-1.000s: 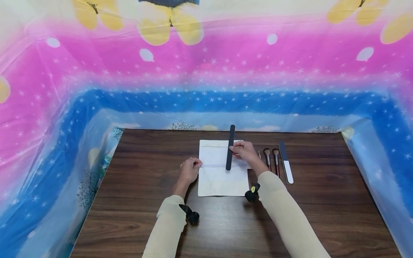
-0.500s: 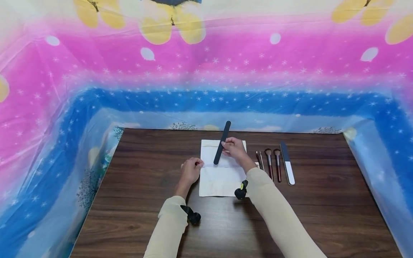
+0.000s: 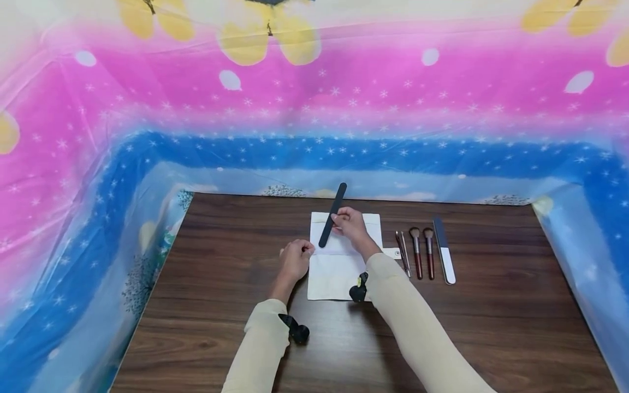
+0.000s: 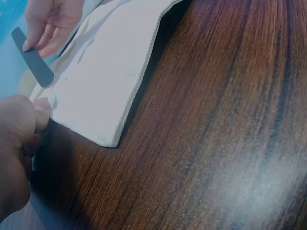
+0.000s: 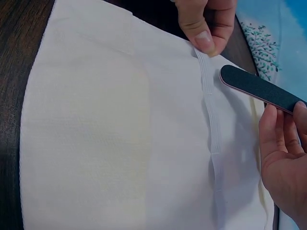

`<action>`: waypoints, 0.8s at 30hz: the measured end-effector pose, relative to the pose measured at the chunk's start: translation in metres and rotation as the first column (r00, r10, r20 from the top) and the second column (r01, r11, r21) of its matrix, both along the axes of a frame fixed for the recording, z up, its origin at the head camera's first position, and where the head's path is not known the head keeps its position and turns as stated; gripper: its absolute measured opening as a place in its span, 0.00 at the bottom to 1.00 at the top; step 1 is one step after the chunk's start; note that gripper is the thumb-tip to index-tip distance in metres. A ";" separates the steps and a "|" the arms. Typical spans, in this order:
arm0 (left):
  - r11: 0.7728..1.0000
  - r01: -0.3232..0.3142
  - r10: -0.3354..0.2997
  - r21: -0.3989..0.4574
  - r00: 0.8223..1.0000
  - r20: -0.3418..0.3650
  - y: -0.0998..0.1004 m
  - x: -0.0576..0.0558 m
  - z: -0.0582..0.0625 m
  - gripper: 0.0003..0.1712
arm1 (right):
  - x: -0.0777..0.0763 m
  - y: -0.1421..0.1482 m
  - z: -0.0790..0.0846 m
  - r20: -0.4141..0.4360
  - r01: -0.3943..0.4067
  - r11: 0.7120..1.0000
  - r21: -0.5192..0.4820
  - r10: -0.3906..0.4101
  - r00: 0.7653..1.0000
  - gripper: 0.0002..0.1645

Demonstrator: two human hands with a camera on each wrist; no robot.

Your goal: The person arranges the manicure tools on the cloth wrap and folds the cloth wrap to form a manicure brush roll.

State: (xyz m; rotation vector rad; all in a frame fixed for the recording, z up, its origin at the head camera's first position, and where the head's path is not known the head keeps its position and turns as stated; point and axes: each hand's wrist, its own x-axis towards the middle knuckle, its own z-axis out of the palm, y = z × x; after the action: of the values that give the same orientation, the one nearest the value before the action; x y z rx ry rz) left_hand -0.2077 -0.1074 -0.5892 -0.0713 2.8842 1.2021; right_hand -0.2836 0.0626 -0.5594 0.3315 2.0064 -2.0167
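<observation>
A white cloth case [image 3: 339,281] lies unfolded on the table, with a ribbed elastic band [image 5: 209,115] across its middle. At its left edge my left hand [image 3: 296,259] pinches the cloth at the end of that band, between thumb and bent fingers. My right hand [image 3: 351,225] holds a black nail file [image 3: 337,202] between thumb and fingers, over the far half of the case. In the right wrist view, the file's rounded near end [image 5: 235,76] is just above the cloth by the band, apart from the left hand.
Right of the case lie thin metal tools [image 3: 404,254], two makeup brushes [image 3: 416,254] and a grey-and-white nail file [image 3: 444,251], side by side. A snap strap [image 3: 393,252] sticks out from the case. Patterned fabric [image 3: 295,153] hangs behind the wooden table [image 3: 221,245].
My right hand has carried the black nail file leftward over the case, and the file has tilted from near vertical to a slant. My left hand keeps its pinch on the edge.
</observation>
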 end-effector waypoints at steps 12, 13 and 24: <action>1.000 0.001 -0.001 -0.004 1.000 0.012 0.001 0.001 0.000 0.08 | 0.000 0.001 -0.011 0.067 -0.008 0.999 0.035 0.005 0.998 0.07; 1.000 0.002 -0.002 -0.006 1.000 0.015 0.001 0.002 0.000 0.08 | 0.000 0.002 -0.013 0.072 -0.006 1.000 0.031 0.003 0.997 0.07; 1.000 0.003 -0.002 -0.025 1.000 0.020 0.002 0.003 0.002 0.08 | 0.006 0.005 -0.019 0.095 -0.021 1.000 -0.006 0.022 0.995 0.07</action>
State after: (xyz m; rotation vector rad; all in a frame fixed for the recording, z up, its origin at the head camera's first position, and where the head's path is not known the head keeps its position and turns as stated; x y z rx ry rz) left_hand -0.2045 -0.1058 -0.5875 -0.0795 2.8819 1.1582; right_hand -0.2778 0.0673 -0.5781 0.3955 1.9397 -1.9545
